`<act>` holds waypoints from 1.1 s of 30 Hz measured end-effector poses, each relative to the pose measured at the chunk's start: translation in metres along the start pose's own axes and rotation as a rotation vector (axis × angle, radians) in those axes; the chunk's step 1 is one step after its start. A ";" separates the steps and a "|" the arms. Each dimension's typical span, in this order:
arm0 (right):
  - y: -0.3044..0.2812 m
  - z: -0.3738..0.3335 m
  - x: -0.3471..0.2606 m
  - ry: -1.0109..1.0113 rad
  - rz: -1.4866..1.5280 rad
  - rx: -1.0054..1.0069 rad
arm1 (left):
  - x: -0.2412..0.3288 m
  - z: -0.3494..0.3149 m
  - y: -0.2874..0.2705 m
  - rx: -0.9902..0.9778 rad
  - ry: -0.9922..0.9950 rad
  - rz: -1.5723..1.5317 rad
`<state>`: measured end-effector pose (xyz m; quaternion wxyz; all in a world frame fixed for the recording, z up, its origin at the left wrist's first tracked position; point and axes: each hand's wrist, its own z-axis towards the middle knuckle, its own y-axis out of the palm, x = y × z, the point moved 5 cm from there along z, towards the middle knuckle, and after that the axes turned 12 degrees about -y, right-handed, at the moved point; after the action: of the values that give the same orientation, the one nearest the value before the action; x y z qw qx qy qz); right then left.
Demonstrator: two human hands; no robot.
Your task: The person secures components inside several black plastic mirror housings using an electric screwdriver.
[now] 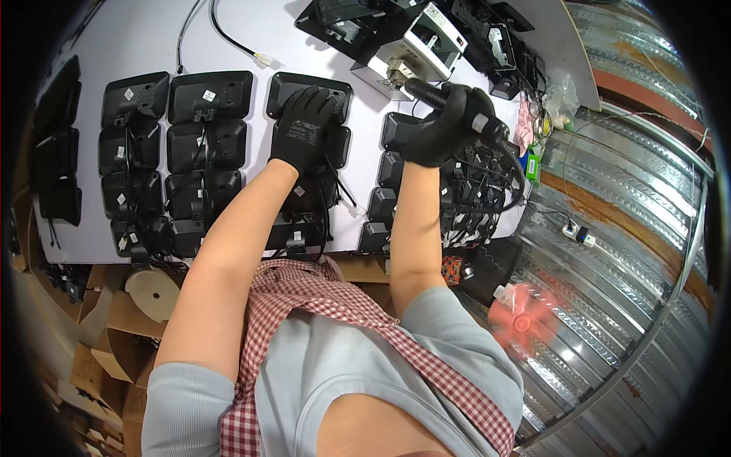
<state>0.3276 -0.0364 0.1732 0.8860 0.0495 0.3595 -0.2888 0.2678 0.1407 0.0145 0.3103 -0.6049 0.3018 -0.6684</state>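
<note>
In a black glove, my left hand [303,131] lies with its fingers stretched over the back of a black rectangular device housing [285,85]. More housings of the same kind sit below it, partly hidden by the hand and forearm. My gloved right hand [443,131] is wrapped round a black electric screwdriver [428,93] with a thick cable. The tool's front end points up and left, at the metal outlet of a light grey box-shaped screw feeder [371,74]. Whether its tip touches the outlet I cannot tell.
Columns of black housings with cables [207,145] cover the table's left side. More cabled units [481,190] stand at the right. A loose black cable [228,38] lies at the far side. Beyond the right edge are a spinning red fan [522,323] and a power plug [571,228].
</note>
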 end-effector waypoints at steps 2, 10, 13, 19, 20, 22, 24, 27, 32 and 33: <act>0.004 0.001 0.014 0.036 0.087 -0.009 | 0.001 0.000 0.004 0.021 0.014 0.024; 0.008 -0.021 -0.001 0.033 0.030 -0.228 | 0.014 -0.006 -0.025 0.028 0.024 -0.228; 0.024 -0.042 -0.050 0.325 0.400 -0.181 | 0.024 -0.043 -0.025 -0.161 0.169 -0.296; 0.072 -0.119 -0.061 0.503 0.589 -0.355 | 0.015 -0.053 -0.009 -0.149 -0.032 -0.449; 0.074 -0.127 -0.051 0.499 0.601 -0.388 | 0.023 -0.049 -0.023 -0.029 0.057 -0.489; 0.079 -0.132 -0.046 0.500 0.568 -0.406 | 0.022 -0.043 -0.027 -0.093 -0.012 -0.524; 0.084 -0.137 -0.042 0.486 0.581 -0.356 | 0.017 -0.044 -0.020 -0.152 -0.078 -0.556; 0.086 -0.144 -0.037 0.555 0.634 -0.361 | 0.011 -0.048 -0.010 -0.125 -0.174 -0.676; 0.091 -0.144 -0.051 0.125 0.358 -0.610 | 0.012 -0.044 -0.010 -0.085 -0.113 -0.574; 0.091 -0.144 -0.058 -0.006 0.321 -0.667 | 0.013 -0.045 -0.010 -0.079 -0.102 -0.553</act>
<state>0.2562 0.1090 0.0945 0.8884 -0.1872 0.4191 -0.0133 0.2212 0.1379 0.0261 0.1070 -0.7089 0.1352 -0.6839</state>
